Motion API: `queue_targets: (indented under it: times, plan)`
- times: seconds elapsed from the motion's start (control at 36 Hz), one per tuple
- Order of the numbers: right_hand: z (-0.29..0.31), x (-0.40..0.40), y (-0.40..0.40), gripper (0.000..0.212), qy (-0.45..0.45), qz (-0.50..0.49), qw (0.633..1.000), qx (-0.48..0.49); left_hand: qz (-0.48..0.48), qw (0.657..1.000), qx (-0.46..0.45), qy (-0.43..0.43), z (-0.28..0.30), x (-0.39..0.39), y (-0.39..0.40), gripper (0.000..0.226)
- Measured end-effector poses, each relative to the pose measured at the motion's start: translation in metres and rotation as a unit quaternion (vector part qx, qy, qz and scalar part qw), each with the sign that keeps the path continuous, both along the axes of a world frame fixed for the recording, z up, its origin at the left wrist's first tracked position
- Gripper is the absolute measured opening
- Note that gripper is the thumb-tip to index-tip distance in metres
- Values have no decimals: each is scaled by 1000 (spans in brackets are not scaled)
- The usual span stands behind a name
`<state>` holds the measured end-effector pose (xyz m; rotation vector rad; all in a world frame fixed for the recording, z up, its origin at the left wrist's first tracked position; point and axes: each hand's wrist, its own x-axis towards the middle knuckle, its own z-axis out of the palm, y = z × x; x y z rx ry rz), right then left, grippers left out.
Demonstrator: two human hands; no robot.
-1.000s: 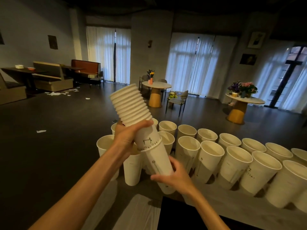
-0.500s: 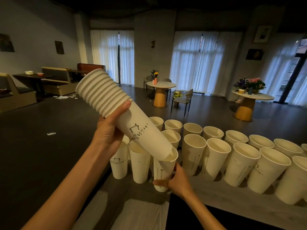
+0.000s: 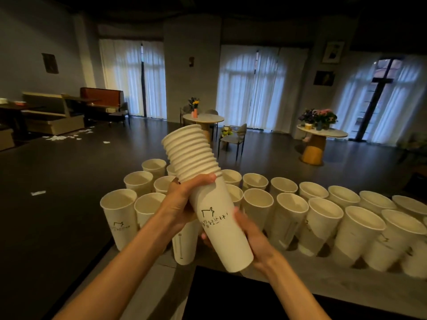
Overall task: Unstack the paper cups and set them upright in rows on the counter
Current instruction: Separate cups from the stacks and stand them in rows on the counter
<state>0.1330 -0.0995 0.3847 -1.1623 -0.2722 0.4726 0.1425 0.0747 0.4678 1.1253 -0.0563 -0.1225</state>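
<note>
**Stack tilted, base toward me, outer cup ready to pull**

My left hand (image 3: 182,204) wraps the stack (image 3: 203,192) just below the rims; my right hand (image 3: 249,236) curls round the outer cup's (image 3: 221,229) lower wall. Long axis leans up-left, base nearest my right. Right fingertips hidden behind the cup. Set cups (image 3: 286,215) fill the surface (image 3: 300,269) beyond; the rightmost are cropped.

I look across a dim room with a dark floor (image 3: 69,204). At twelve o'clock a pillar (image 3: 191,77) stands between curtained windows (image 3: 251,88) glowing pale. A round table (image 3: 203,118) with flowers sits before it; another table (image 3: 321,134) at two o'clock. Booths (image 3: 53,112) and paper scraps (image 3: 67,136) lie at ten.
</note>
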Motion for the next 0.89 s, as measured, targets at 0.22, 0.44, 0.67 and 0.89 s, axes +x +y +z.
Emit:
queue_targets:
  times: [0.22,0.44,0.67,0.89]
  plan:
    - [-9,6,-31,91,-107,-128,963,-213,71,985,105,-114,2,9,-28,78]
    - [-65,28,-33,93,-135,-173,940,-260,140,978,90,-123,18,16,-25,67]
    - [-97,46,-17,113,-117,-180,950,-229,180,968,88,-153,30,-1,-13,39]
    - [-102,40,-29,114,-116,-115,950,-264,139,975,93,-143,23,-13,-22,58]
